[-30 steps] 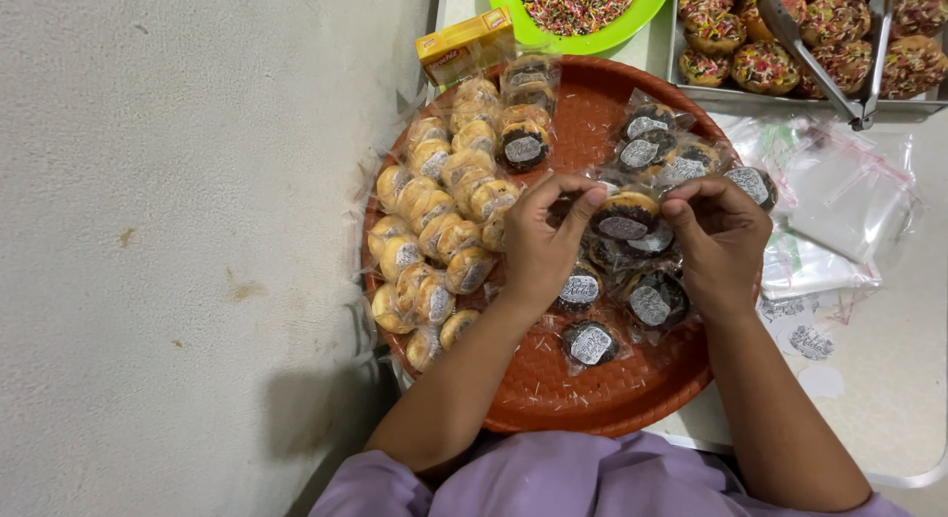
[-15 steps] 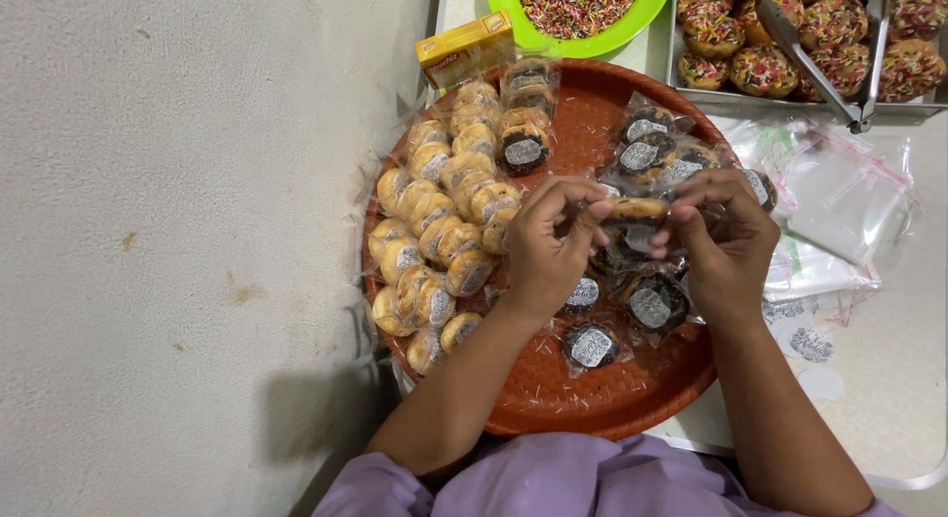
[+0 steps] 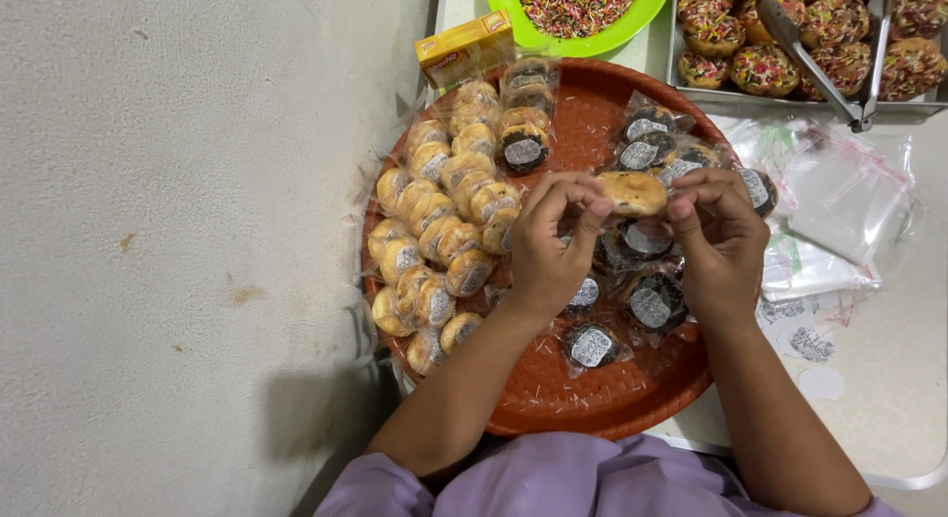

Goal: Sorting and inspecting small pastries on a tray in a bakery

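Evidently mid-wrapping, the left hand (image 3: 549, 248) and right hand (image 3: 719, 242) pinch a golden pastry (image 3: 633, 192) with closed fingers above the middle of the round orange tray (image 3: 612, 398), so sealing its clear wrapper seems the next move, needing steady, gentle pressure.

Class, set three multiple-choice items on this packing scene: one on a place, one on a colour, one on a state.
1. Where are the tongs?
A. on the doughnut tray
B. on the red tray
C. on the floor

2. What colour is the sprinkle bowl?
A. blue
B. green
C. white

3. How is the pastry held?
A. left hand only
B. right hand only
C. both hands

Answers: 1 A, the tongs lie across the doughnuts; 2 B, its rim is green; 3 C, left hand and right hand pinch its ends.
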